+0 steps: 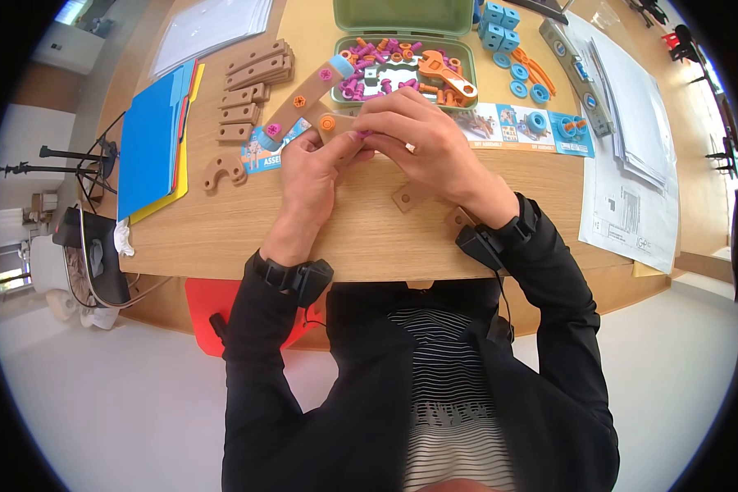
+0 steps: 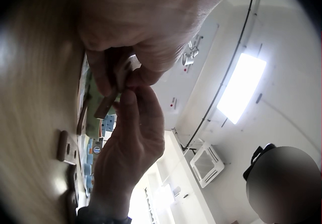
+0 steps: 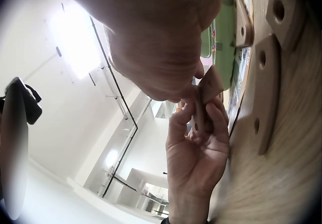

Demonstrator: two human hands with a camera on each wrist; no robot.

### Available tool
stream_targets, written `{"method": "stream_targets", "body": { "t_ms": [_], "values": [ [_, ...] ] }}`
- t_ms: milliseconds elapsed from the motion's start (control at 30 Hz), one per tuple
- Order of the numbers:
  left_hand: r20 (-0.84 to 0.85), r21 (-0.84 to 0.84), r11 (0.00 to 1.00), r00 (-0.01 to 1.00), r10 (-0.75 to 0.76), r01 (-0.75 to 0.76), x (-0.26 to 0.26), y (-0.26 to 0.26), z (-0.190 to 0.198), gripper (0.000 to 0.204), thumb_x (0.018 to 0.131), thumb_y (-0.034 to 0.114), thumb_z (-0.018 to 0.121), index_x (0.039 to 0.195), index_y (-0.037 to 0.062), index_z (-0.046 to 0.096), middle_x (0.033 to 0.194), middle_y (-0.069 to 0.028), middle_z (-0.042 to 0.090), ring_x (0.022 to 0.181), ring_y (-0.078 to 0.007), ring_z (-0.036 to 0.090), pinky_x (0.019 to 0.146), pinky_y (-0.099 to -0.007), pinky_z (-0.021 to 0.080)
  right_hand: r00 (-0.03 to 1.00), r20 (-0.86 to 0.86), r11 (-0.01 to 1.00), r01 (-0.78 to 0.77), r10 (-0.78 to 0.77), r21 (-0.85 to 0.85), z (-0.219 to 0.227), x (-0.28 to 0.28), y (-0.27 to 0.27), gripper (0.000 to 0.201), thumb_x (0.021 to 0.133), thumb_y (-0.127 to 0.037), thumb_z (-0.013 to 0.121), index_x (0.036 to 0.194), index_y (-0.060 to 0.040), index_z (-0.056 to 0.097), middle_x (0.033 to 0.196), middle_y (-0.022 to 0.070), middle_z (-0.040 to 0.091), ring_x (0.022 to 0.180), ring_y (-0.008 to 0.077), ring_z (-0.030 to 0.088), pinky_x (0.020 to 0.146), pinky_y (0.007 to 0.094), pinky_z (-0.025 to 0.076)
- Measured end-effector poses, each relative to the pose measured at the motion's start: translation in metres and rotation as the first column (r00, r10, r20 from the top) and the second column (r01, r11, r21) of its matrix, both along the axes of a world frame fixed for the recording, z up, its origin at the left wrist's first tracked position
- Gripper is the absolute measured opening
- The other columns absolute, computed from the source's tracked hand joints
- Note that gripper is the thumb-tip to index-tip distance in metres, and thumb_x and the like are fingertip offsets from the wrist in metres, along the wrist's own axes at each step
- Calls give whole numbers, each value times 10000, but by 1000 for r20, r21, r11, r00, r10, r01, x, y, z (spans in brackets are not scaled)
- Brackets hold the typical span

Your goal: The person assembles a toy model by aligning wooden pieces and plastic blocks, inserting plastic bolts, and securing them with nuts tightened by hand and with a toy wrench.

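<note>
My left hand (image 1: 313, 168) grips a brown wooden-looking strip (image 1: 344, 122) that carries an orange bolt head (image 1: 327, 122). At the strip's near end, the thumb and fingers of my right hand (image 1: 428, 139) pinch a small purple bolt (image 1: 365, 134), mostly hidden by fingertips. Both hands meet just above the table, as the left wrist view shows with the right hand (image 2: 128, 138) below the strip. Just beyond the left hand is a longer brown bar (image 1: 310, 92) with blue ends and purple and orange bolts. A loose holed piece (image 1: 407, 197) lies under the right hand.
A green box (image 1: 474, 61) of bolts and an orange wrench (image 1: 444, 72) stands at the back. Brown strips (image 1: 239, 113) and a blue folder (image 1: 152, 139) lie left. Blue blocks (image 1: 498, 29), blue rings (image 1: 518, 88), a level (image 1: 578, 78) and papers (image 1: 631, 205) lie right.
</note>
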State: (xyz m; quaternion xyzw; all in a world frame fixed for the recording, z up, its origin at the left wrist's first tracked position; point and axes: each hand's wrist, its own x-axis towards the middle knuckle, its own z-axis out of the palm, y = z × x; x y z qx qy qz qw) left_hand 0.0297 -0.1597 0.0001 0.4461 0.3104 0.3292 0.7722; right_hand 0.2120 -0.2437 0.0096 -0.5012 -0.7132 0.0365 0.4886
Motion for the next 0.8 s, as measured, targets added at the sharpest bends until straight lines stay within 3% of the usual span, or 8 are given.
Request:
{"method": "stream_targets", "body": {
  "t_ms": [100,167,367,500,667,800],
  "values": [
    [7,-5,1000,1000,5,-5,0,0,-1,245,966,42,740,1171,-75,675,1127,-135,751,989,-196,758,870,-351,662,1000,11,1000,1,-1,3,1,-1,-1,258,883,-9,796,1137,-30,753,1144,93,723,1007,296,678,856,387,575],
    [-27,32,999,1000,-16,17,-1,1,-1,227,985,84,718,1173,-39,680,1127,-111,751,1036,-191,738,943,-390,633,999,-28,998,36,-35,47,2,-2,-1,215,900,-41,772,1112,-57,740,1108,83,702,1005,296,682,850,395,579],
    [-26,21,1000,1000,-14,14,1,-2,7,242,971,82,730,1173,-41,682,1127,-118,753,1034,-195,740,919,-387,639,985,-147,995,97,-91,36,9,2,-1,181,924,4,748,1098,-38,720,1133,115,668,950,319,697,802,396,587],
    [-27,15,1000,1000,-9,9,1,-2,7,242,966,77,735,1167,-46,680,1125,-121,754,1036,-193,740,914,-388,644,987,-148,998,68,-65,14,8,5,-2,184,922,24,737,1096,-32,716,1144,129,653,947,336,697,804,405,583],
    [-29,9,1000,1000,9,-9,1,-2,5,231,970,71,730,1161,-47,676,1099,-118,760,1012,-200,752,911,-389,649,998,-50,998,29,-32,-53,11,1,-7,178,964,-58,720,1138,-29,702,1127,139,662,952,355,695,803,422,576],
    [-26,12,1000,1000,5,-5,0,0,2,222,975,70,723,1162,-42,677,1095,-117,762,1000,-203,757,909,-390,651,997,-67,995,41,-47,-96,12,-2,-9,215,980,-109,713,1181,-41,682,1087,134,677,952,352,698,787,435,571]
  ]
}}
